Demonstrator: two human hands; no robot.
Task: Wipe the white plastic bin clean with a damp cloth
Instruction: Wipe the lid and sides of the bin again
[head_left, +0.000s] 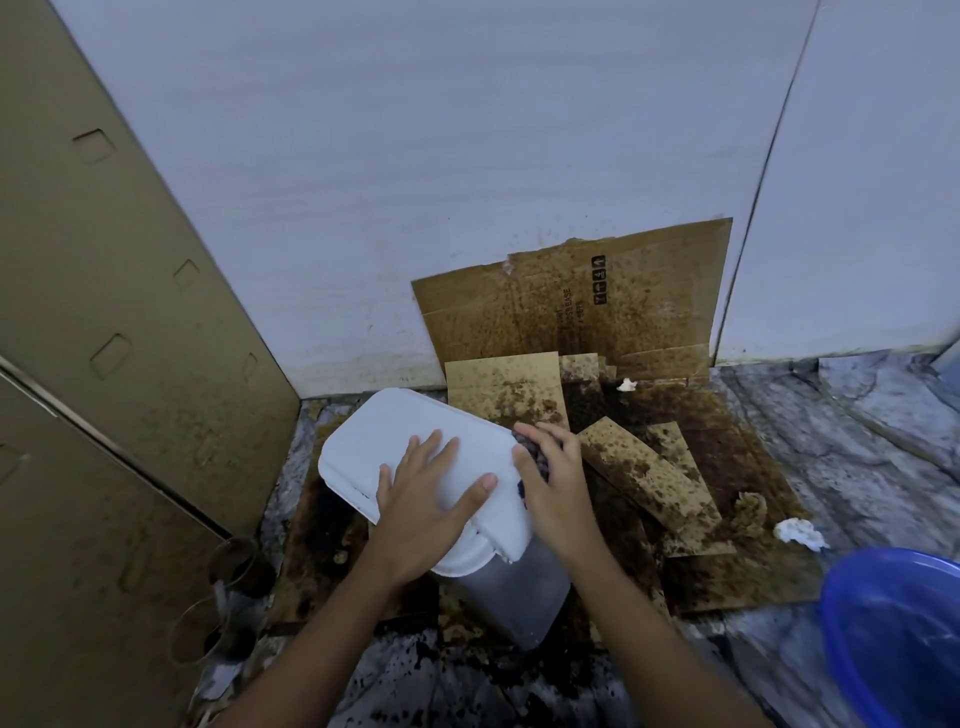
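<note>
The white plastic bin (415, 457) is tilted on stained cardboard (649, 467) on the floor, steadied by the left hand (431, 499) laid flat and open on it. A dark cloth (535, 457) (presumably damp) is gripped in the right hand (550, 478) against the bin's right edge, likely for wiping.

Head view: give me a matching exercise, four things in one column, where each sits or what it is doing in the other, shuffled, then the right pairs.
Things:
1. left hand
2. right hand
3. blue basin
4. stained cardboard sheet

Places or states:
A. leans against the white wall
B. lies flat, fingers spread, on top of the white bin
C. at the picture's lower right edge, on the floor
D. grips a dark cloth at the bin's side

Pairs: 1-B, 2-D, 3-C, 4-A
</note>
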